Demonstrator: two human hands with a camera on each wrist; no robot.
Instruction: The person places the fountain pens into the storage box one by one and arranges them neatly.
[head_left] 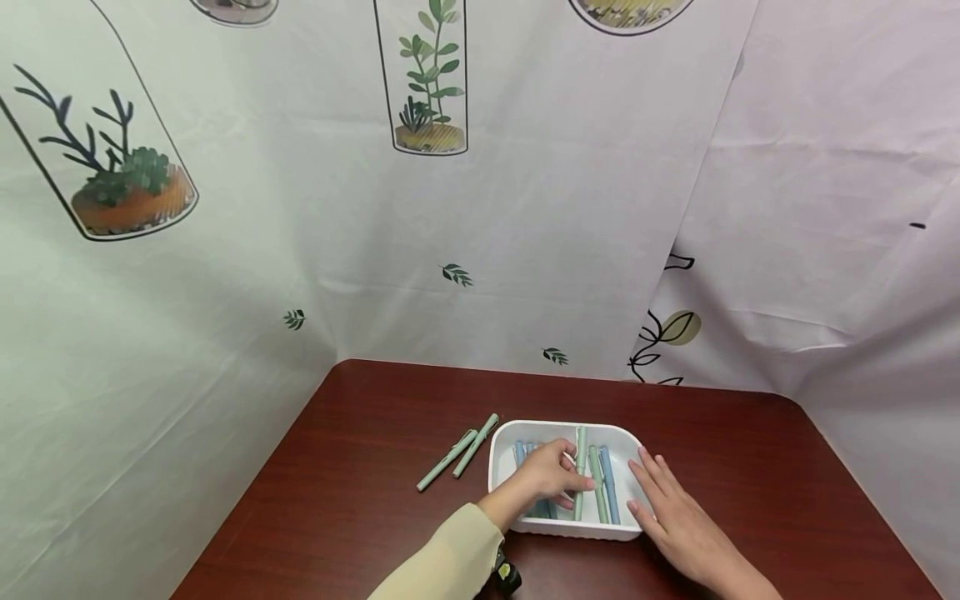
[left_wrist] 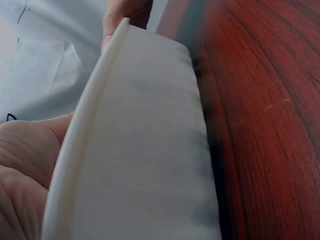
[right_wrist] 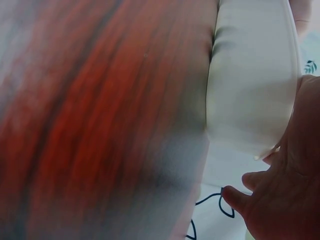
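A white tray [head_left: 570,528] stands on the table with green and blue pens in it. My left hand [head_left: 547,472] reaches over its front rim and pinches a green pen [head_left: 581,446] between thumb and fingers. To the right of that pen lie another green pen [head_left: 599,492] and a blue pen [head_left: 609,483]. Several blue pens [head_left: 519,452] lie on the left side, partly hidden by my left hand. My right hand [head_left: 678,525], fingers straight, rests at the tray's right rim. Both wrist views mostly show the tray's outer wall [left_wrist: 145,130], with the right palm [right_wrist: 280,200] beside it.
Left of the tray, two green pens [head_left: 447,460] lie slantwise on the dark red table [head_left: 360,467], their ends close together. A small black object [head_left: 507,575] is by the left sleeve. Printed white cloth [head_left: 525,233] hangs behind the table.
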